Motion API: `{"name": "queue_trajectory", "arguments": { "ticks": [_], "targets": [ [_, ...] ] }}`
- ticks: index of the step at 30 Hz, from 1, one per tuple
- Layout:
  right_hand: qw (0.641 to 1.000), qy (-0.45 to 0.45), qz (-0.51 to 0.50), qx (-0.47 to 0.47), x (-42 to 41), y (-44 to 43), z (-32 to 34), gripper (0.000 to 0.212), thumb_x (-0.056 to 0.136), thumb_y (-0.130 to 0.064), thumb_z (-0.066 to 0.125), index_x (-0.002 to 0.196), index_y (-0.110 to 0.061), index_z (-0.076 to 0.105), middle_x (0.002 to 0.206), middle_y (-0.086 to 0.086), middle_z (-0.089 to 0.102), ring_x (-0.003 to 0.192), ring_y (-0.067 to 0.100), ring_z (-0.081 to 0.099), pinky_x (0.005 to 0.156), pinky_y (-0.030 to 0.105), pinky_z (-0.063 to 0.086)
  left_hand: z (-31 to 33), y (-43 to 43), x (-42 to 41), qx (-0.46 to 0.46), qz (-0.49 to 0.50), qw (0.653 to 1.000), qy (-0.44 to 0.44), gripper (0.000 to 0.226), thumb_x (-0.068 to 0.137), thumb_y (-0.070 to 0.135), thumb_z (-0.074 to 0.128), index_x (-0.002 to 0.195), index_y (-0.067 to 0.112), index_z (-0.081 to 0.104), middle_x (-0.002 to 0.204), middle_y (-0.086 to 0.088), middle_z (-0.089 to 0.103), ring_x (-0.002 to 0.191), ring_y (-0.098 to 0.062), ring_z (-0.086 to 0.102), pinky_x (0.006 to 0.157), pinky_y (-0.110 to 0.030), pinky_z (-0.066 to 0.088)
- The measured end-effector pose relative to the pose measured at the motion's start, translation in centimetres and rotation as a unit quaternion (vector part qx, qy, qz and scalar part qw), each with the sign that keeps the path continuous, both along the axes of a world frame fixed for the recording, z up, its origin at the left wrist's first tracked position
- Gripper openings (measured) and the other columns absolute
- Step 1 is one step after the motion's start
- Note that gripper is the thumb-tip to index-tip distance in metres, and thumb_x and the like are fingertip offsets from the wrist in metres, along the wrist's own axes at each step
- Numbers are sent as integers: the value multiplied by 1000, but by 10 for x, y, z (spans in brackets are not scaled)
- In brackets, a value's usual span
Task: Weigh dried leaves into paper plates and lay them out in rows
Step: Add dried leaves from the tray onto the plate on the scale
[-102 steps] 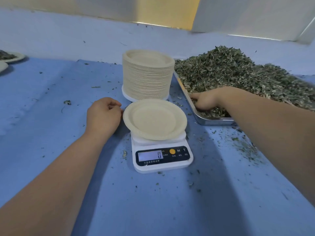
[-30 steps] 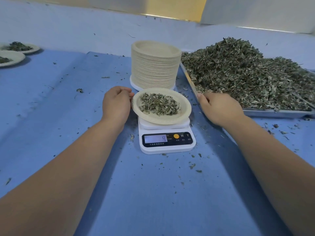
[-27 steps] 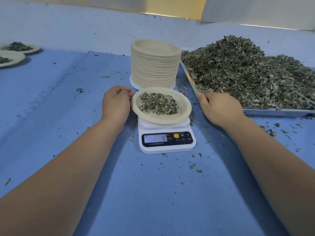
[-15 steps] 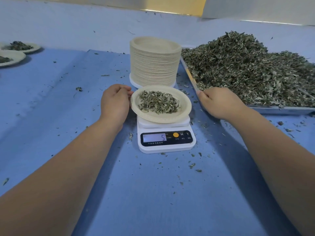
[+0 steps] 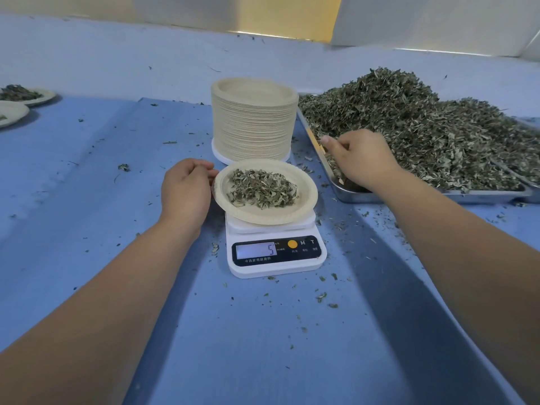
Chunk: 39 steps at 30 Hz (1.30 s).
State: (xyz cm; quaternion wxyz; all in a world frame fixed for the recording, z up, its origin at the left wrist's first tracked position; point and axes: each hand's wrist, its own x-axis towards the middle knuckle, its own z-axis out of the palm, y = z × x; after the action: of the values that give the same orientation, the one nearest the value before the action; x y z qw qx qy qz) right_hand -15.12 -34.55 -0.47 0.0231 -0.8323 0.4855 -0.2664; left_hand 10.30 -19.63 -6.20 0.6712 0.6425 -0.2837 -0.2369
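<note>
A paper plate point(image 5: 264, 216) holding a small heap of dried leaves point(image 5: 263, 189) sits on the white kitchen scale point(image 5: 276, 263), whose display reads 5. My left hand point(image 5: 185, 190) rests beside the plate, its loosely curled fingertips at the left rim. My right hand point(image 5: 361, 159) lies in the near left corner of the steel tray point(image 5: 409, 197). Its thumb sticks out and its fingertips are hidden in the big pile of dried leaves point(image 5: 415, 127).
A tall stack of paper plates point(image 5: 252, 121) stands just behind the scale. Two filled plates point(image 5: 32, 96) lie at the far left edge. Leaf crumbs are scattered over the blue cloth point(image 5: 87, 185) around the scale and the tray.
My right hand has moved from the cloth beside the tray up into the tray's leaves. The scale reading rose from 4 to 5. My left hand has stayed at the plate's rim.
</note>
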Motion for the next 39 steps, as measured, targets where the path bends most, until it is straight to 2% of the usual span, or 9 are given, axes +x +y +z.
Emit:
{"name": "queue_trajectory", "arguments": {
  "ticks": [2,7,14,20,24,28,34,37,39],
  "targets": [
    [1000,-28,-2,-3,1,1,2,63,103,-55,45,57,-12,42,57,20,55,52,34,50,55,39,50,0,0,0,2,1,1000,-3,28,88,9,44,88,20,69,88,3,75,80,-12,67,82,-34,57],
    [991,-131,-6,-25,7,7,14,66,102,-56,43,65,-2,52,60,17,61,55,32,64,57,42,51,0,0,0,11,-4,1000,-6,27,87,11,46,86,23,70,89,4,75,87,-16,69,91,-42,57],
    [982,-161,60,-77,62,25,46,65,103,-53,46,49,-18,36,40,-4,33,39,6,44,44,16,28,2,3,-2,15,-10,1000,-12,26,81,18,46,84,26,71,86,9,75,94,-19,70,95,-46,57],
    [992,-72,102,-37,115,50,36,59,103,-56,42,56,-20,43,48,-3,50,45,1,53,52,26,36,4,4,-1,14,-13,1000,-7,29,74,22,44,86,25,71,89,6,76,96,-22,71,96,-49,56],
    [994,55,95,21,121,58,21,45,99,-57,48,77,-19,58,74,-3,61,77,20,58,68,34,46,3,4,-1,8,-19,1000,-2,27,76,21,46,86,23,71,87,5,77,94,-23,72,96,-52,56],
    [994,15,108,30,108,64,26,45,102,-55,42,85,-17,59,76,-3,61,73,17,56,65,34,43,4,4,0,7,-22,1000,-5,28,74,24,44,85,25,70,84,10,76,92,-19,72,94,-48,57],
    [986,-102,111,69,72,75,32,41,106,-37,40,95,-9,67,93,7,72,85,25,70,80,43,57,3,3,0,9,-25,1000,-15,30,74,24,43,86,25,70,86,11,75,94,-18,71,94,-45,57],
    [977,-179,97,56,46,78,23,28,104,-29,47,93,-17,70,86,-4,71,80,6,68,78,28,58,1,1,1,9,-20,1000,-15,26,78,22,45,86,26,70,84,12,74,92,-16,70,90,-41,58],
    [987,-144,69,-12,25,79,12,19,101,-27,52,94,-20,68,80,-8,68,65,-1,59,65,15,49,1,0,2,10,-15,1000,-17,24,84,18,48,86,27,70,81,14,74,89,-13,70,86,-36,57]
  ]
}}
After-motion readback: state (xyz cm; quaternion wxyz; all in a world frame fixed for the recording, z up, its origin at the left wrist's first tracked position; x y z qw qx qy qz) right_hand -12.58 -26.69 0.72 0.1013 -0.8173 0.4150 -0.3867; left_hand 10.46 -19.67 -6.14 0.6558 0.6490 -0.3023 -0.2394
